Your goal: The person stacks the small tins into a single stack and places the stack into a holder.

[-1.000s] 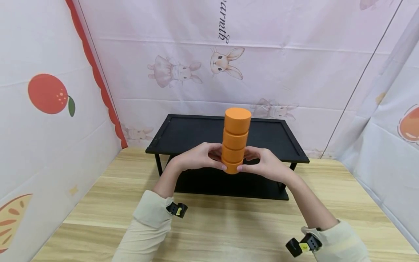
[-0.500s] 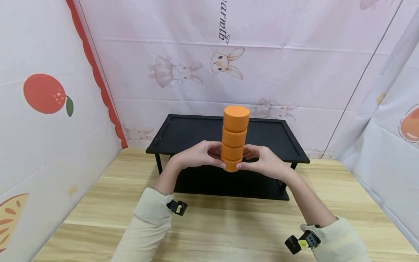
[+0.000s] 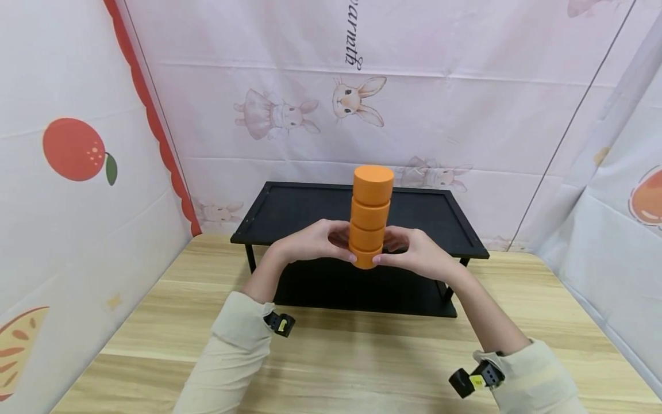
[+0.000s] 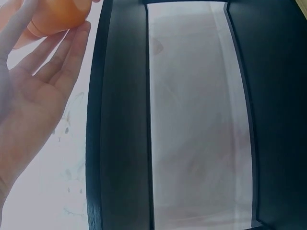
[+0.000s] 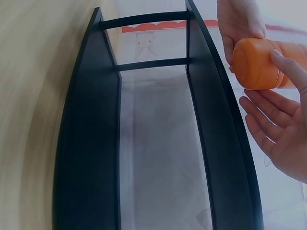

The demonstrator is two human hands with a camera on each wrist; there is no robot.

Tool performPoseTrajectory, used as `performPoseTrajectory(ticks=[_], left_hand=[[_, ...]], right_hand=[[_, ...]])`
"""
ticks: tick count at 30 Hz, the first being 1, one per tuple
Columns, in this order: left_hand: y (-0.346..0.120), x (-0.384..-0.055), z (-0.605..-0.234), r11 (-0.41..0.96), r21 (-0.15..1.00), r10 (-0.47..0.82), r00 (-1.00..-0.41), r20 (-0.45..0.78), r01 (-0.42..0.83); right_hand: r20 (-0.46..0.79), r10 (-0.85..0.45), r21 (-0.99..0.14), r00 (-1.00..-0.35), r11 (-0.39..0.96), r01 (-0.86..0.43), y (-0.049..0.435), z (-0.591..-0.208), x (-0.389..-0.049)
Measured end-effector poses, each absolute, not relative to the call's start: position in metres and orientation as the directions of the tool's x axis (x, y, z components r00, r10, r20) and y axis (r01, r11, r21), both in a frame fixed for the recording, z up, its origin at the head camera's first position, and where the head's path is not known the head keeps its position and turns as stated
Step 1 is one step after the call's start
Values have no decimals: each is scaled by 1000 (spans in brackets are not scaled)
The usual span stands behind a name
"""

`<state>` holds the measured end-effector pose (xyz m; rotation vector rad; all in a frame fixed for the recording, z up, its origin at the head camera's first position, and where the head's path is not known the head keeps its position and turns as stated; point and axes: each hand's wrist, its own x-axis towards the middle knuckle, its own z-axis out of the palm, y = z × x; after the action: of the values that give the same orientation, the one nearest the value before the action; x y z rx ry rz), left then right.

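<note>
A stack of several smooth orange cylinders (image 3: 370,217) stands upright in the air in the head view, a little wider at its top. My left hand (image 3: 312,242) holds its lower part from the left, thumb in front and fingers behind. From the right, my right hand (image 3: 418,253) grips the same lower part in the same way. In the right wrist view, the orange stack (image 5: 259,64) shows its round lower end between both hands. Only part of the orange stack (image 4: 60,17) shows at the top left of the left wrist view.
A black two-tier rack (image 3: 305,214) stands behind and below the hands on a wooden table (image 3: 357,356). Its lower shelf (image 3: 331,290) sits close to the tabletop. Printed cloth walls (image 3: 289,46) with rabbits and fruit enclose the back and sides.
Both hands have risen slightly with the orange stack and shifted a touch to the left. Their hold on it looks the same, and the rack has stayed in place.
</note>
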<state>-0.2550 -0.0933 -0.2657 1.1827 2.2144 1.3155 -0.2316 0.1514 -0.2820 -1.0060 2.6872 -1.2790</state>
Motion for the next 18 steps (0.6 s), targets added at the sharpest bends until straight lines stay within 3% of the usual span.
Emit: performPoseTrajectory(ticks=[18], left_hand=[[-95,-273,-273,235,833,776,-612,150,501]], right_hand=[[253,-546,-697,-799,470,-542,151,-279,-238]])
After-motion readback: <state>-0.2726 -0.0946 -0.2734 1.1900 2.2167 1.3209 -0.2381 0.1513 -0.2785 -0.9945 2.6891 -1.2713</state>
